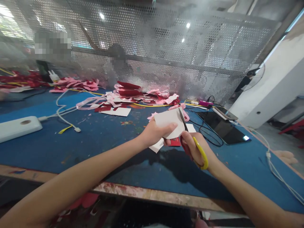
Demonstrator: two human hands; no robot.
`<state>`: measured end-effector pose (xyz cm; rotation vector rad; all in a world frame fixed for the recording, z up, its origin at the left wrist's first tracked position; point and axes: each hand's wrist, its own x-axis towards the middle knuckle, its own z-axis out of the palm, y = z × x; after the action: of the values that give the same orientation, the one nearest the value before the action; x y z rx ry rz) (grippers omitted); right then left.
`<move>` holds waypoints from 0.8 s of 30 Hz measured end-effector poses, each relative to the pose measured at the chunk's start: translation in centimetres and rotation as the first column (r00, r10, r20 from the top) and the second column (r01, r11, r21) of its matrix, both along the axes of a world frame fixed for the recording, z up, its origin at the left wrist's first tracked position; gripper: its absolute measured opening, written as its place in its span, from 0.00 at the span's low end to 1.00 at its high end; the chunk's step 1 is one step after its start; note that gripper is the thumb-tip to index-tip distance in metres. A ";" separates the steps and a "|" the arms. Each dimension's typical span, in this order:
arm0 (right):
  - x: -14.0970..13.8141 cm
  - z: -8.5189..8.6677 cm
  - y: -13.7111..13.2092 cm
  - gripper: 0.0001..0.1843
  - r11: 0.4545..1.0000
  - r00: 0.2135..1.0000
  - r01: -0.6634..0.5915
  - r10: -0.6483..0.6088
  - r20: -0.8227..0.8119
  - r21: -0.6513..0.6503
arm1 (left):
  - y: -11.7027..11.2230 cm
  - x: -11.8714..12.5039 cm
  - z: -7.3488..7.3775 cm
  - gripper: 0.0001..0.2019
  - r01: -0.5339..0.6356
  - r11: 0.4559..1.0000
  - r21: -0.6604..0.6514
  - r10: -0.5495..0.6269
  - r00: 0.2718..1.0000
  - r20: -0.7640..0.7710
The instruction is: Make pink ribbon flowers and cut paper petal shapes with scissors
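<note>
My left hand [156, 131] is closed on a white piece of paper [167, 120], with the thumb lying across its face. My right hand [196, 147] grips a pair of scissors [201, 155] with yellow handles. Their dark blades lie along the right edge of the paper, which stands tilted above the table. Beneath my hands are white paper pieces [156, 146] and a small red card [175, 142], partly covered. Just behind the paper shows a pink object [185, 115], partly hidden.
Red and pink scraps [129, 90] are heaped along the metal mesh [152, 57] at the back. A white power bank [20, 128] with cables lies left on the blue table [106, 136]. At right are a black tablet [220, 126] and a phone [224, 113].
</note>
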<state>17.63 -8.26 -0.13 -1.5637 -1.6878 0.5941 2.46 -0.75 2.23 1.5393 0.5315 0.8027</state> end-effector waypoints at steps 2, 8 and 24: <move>0.2 0.3 0.0 0.33 0.999 0.999 0.028 -0.029 0.039 0.020 | 0.4 -0.2 0.1 0.11 0.018 1.000 0.015 -0.018 1.000 -0.001; 1.5 0.8 0.2 0.32 0.992 0.995 -0.096 0.093 -0.047 -0.084 | 0.9 -0.9 0.9 0.12 0.088 0.996 0.033 -0.084 0.991 -0.101; 1.6 0.7 0.1 0.32 0.992 0.988 -0.101 0.092 0.126 0.069 | 0.8 -0.7 0.7 0.10 0.203 0.979 -0.005 -0.201 0.964 -0.176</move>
<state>19.26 -8.16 0.53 -1.4978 -1.8648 0.4862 1.72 0.00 2.92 1.6556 0.4889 0.5174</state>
